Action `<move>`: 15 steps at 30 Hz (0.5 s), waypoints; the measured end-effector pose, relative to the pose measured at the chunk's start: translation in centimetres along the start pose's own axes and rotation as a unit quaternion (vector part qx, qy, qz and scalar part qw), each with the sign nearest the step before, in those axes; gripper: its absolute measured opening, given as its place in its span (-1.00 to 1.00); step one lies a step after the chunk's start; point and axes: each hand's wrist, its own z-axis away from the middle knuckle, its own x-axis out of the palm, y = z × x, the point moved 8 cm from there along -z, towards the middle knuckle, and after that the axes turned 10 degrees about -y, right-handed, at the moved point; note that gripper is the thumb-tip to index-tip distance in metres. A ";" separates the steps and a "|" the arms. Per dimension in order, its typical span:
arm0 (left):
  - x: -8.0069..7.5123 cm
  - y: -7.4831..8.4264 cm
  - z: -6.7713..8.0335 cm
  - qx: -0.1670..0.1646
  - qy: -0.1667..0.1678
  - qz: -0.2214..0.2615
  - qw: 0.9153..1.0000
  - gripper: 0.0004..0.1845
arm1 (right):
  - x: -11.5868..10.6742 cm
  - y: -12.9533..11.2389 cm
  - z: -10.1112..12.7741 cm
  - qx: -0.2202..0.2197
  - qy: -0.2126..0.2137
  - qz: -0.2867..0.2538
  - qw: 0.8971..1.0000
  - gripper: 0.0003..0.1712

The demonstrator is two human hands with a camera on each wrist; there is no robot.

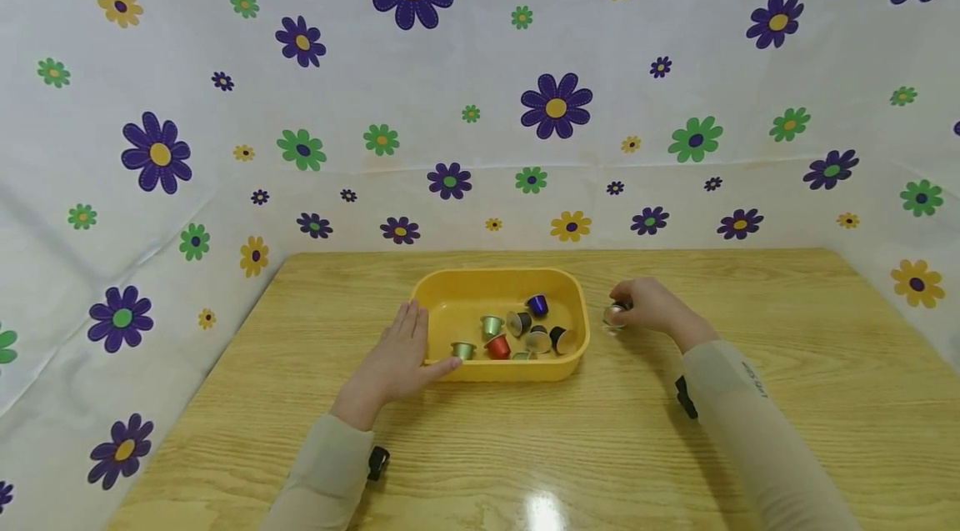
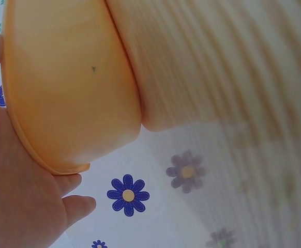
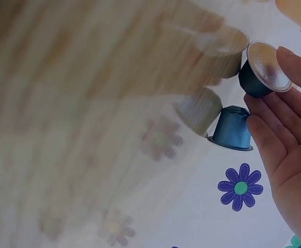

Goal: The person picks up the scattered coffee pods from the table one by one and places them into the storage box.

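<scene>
A yellow plastic bin [image 1: 487, 373] stands on the table with several coffee capsules inside, among them a red capsule [image 1: 498, 348], a blue capsule [image 1: 537, 306] and a pale green capsule [image 1: 491, 326]. Along its left side lie the straight fingers of my left hand [image 1: 390, 358], the thumb stretched over the front rim. To the right of the bin, my right hand [image 1: 651, 306] pinches a dark teal coffee capsule [image 3: 252, 83] by its foil lid and body. Beside the fingers, in the right wrist view, a blue-teal capsule [image 3: 232, 128] sits close to the tabletop.
The wooden table [image 1: 750, 298] has a glossy surface that reflects the capsules and wall. A white sheet [image 1: 480, 56] printed with purple, green and yellow flowers hangs behind and at both sides. Dark wrist straps [image 1: 686, 398] show at the sleeves.
</scene>
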 end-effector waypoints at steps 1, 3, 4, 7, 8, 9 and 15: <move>0.0 0.0 0.0 0.001 0.001 -0.002 1.000 0.10 | 0.0 0.0 0.0 -0.001 0.000 0.002 1.000 -0.61; -0.1 0.1 0.0 0.005 0.004 -0.004 1.000 0.09 | 0.0 -0.1 0.0 -0.004 0.001 0.006 1.000 -0.62; -0.1 0.1 0.0 0.006 0.006 -0.006 1.000 0.09 | 0.0 -0.2 0.0 -0.004 0.001 0.008 1.000 -0.62; -0.2 0.2 0.0 0.009 0.009 -0.010 1.000 0.08 | -0.1 -0.2 0.0 -0.007 -0.001 0.013 1.000 -0.63; -0.2 0.2 0.0 0.010 0.009 -0.009 1.000 0.08 | -0.1 -0.2 0.0 -0.006 -0.002 0.014 1.000 -0.63; -0.2 0.2 0.0 0.010 0.009 -0.008 1.000 0.08 | 0.0 -0.2 0.0 -0.006 -0.003 0.015 1.000 -0.63; -0.2 0.2 0.1 0.008 0.008 -0.004 1.000 0.07 | 0.1 -0.1 -0.2 -0.004 -0.013 0.020 1.000 -0.63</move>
